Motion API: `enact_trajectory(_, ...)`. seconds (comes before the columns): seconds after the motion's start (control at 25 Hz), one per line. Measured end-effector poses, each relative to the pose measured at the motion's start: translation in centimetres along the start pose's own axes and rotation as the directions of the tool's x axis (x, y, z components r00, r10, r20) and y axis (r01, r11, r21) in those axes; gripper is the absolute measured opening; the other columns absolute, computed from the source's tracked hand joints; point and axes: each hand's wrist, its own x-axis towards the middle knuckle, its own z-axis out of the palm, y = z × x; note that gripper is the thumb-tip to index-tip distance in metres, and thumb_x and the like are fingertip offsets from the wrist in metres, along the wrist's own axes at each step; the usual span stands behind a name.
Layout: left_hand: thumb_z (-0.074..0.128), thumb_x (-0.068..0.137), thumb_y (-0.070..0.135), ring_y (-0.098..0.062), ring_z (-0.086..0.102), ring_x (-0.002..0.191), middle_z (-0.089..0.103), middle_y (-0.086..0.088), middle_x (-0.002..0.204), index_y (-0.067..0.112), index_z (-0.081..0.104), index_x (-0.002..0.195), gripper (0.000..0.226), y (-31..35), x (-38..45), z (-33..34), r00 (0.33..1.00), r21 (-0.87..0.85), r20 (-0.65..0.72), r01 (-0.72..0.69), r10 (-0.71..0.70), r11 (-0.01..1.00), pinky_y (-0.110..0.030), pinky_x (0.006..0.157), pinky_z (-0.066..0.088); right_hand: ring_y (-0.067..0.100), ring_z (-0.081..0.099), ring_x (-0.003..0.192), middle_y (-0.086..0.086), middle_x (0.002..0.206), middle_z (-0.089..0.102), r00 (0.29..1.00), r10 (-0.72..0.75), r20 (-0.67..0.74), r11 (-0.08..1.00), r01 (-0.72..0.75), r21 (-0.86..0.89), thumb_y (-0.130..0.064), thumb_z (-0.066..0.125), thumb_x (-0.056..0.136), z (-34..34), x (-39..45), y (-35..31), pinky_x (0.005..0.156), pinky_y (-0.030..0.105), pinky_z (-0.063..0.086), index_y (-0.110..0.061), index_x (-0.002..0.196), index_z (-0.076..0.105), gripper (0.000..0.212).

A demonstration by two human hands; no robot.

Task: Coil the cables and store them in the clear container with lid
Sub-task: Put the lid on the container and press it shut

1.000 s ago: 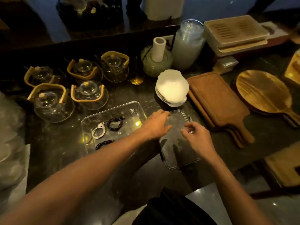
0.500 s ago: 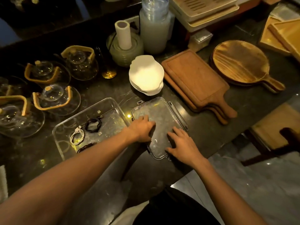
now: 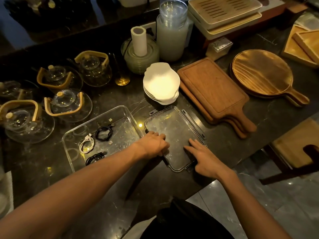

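Observation:
The clear container [image 3: 69,140] sits open on the dark counter. Inside it lie a white coiled cable [image 3: 86,144] and two black coiled cables [image 3: 103,132] [image 3: 95,158]. Its clear lid [image 3: 172,125], with dark clips along the rim, lies flat on the counter just right of the container. My left hand [image 3: 153,144] grips the lid's near left edge with curled fingers. On the lid's near right corner rests my right hand [image 3: 205,159], fingers straight on top and thumb by the rim.
Several glass teapots [image 3: 69,104] stand behind and left of the container. Stacked white bowls [image 3: 161,85] sit just beyond the lid, with wooden cutting boards [image 3: 212,90] and a round paddle board [image 3: 262,73] to the right. The counter's edge runs just under my right hand.
Both hands have slid from the lid's far half toward its near end. My right hand's fingers have flattened onto the lid. The cables and container have not moved.

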Motion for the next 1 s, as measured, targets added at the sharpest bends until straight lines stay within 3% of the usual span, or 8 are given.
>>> enact_trajectory(0.12, 0.065, 0.092, 0.042, -0.020, 0.059, 0.111, 0.064, 0.003, 0.115, 0.031, 0.066, 0.103, 0.015, -0.4, 0.1, -1.0, 0.994, -0.071, -0.090, -0.072, 0.065, 0.995, -0.038, 0.099, 0.038, 0.014, -0.008, 0.157, -0.004, 0.172, -0.001, 1.000, -0.015, -0.017, 1.000, 0.015, 0.002, -0.009, 0.065, 0.084, 0.1, -1.0, 1.3, 0.127, 0.039, 0.000, -0.028, 0.163, 0.013, 0.097)
enact_trajectory(0.28, 0.063, 0.095, 0.039, -0.011, 0.058, 0.114, 0.065, 0.009, 0.113, 0.031, 0.062, 0.104, 0.013, -0.5, 0.1, -3.8, 0.969, -0.163, -0.204, -0.174, 0.139, 0.971, -0.049, 0.115, 0.027, 0.013, 0.017, 0.155, -0.006, 0.168, 0.022, 0.955, -0.022, -0.294, 0.999, 0.028, 0.016, -0.040, 0.067, 0.094, 0.6, -3.1, 2.1, 0.125, 0.037, 0.014, -0.034, 0.159, 0.027, 0.076)
enact_trajectory(0.44, 0.058, 0.100, 0.033, -0.009, 0.059, 0.107, 0.064, 0.009, 0.106, 0.026, 0.059, 0.106, 0.009, 0.9, -0.3, -6.1, 0.933, -0.248, -0.311, -0.263, 0.181, 0.932, -0.052, 0.118, 0.025, 0.015, 0.021, 0.153, -0.008, 0.160, 0.030, 0.898, 0.062, -0.435, 0.994, -0.016, 0.109, -0.043, 0.073, 0.090, 1.6, -4.5, 2.2, 0.124, 0.041, 0.022, -0.026, 0.157, 0.034, 0.079)
enact_trajectory(0.56, 0.057, 0.101, 0.032, -0.006, 0.058, 0.098, 0.064, 0.013, 0.099, 0.026, 0.058, 0.103, 0.007, 2.2, -0.5, -7.6, 0.879, -0.268, -0.431, -0.339, 0.202, 0.902, -0.050, 0.113, 0.031, 0.026, 0.054, 0.131, 0.006, 0.138, 0.060, 0.746, 0.130, -0.653, 0.982, -0.005, 0.189, -0.015, 0.075, 0.089, 1.7, -4.7, 1.9, 0.105, 0.052, 0.049, -0.015, 0.138, 0.059, 0.051)
enact_trajectory(0.68, 0.059, 0.100, 0.031, -0.007, 0.062, 0.089, 0.066, 0.012, 0.095, 0.022, 0.060, 0.103, 0.010, 2.9, -0.8, -9.4, 0.821, -0.296, -0.541, -0.389, 0.182, 0.872, -0.044, 0.099, 0.043, 0.025, 0.064, 0.103, -0.001, 0.110, 0.062, 0.591, 0.217, -0.777, 0.946, 0.070, 0.317, -0.005, 0.066, 0.093, 0.1, -5.1, 1.1, 0.083, 0.042, 0.054, -0.012, 0.119, 0.066, 0.027)
enact_trajectory(0.8, 0.063, 0.098, 0.027, -0.009, 0.066, 0.093, 0.071, 0.004, 0.100, 0.015, 0.065, 0.108, 0.015, 3.0, -1.7, -10.8, 0.794, -0.460, -0.607, -0.387, 0.034, 0.799, -0.039, 0.087, 0.054, 0.009, 0.061, 0.083, -0.011, 0.093, 0.059, 0.565, 0.242, -0.789, 0.907, 0.158, 0.391, -0.026, 0.055, 0.101, -2.0, -5.8, 0.0, 0.069, 0.030, 0.048, -0.021, 0.113, 0.061, 0.014)
enact_trajectory(0.92, 0.068, 0.096, 0.025, -0.003, 0.064, 0.107, 0.070, 0.007, 0.109, 0.017, 0.067, 0.113, 0.019, 2.0, -3.4, -11.6, 0.765, -0.647, -0.612, -0.339, -0.201, 0.683, -0.029, 0.094, 0.055, 0.002, 0.060, 0.080, -0.012, 0.092, 0.060, 0.560, 0.112, -0.821, 0.893, 0.305, 0.330, -0.033, 0.050, 0.098, -5.3, -6.7, -1.9, 0.068, 0.016, 0.044, -0.024, 0.112, 0.058, 0.019)
enact_trajectory(1.0, 0.070, 0.094, 0.031, -0.001, 0.061, 0.117, 0.068, 0.008, 0.121, 0.020, 0.064, 0.124, 0.032, 0.6, -5.5, -11.6, 0.699, -0.699, -0.620, -0.287, -0.355, 0.655, -0.025, 0.100, 0.051, 0.000, 0.062, 0.082, -0.005, 0.090, 0.064, 0.522, 0.019, -0.852, 0.882, 0.393, 0.260, -0.030, 0.052, 0.097, -8.3, -7.3, -3.6, 0.069, 0.009, 0.045, -0.023, 0.112, 0.059, 0.018)
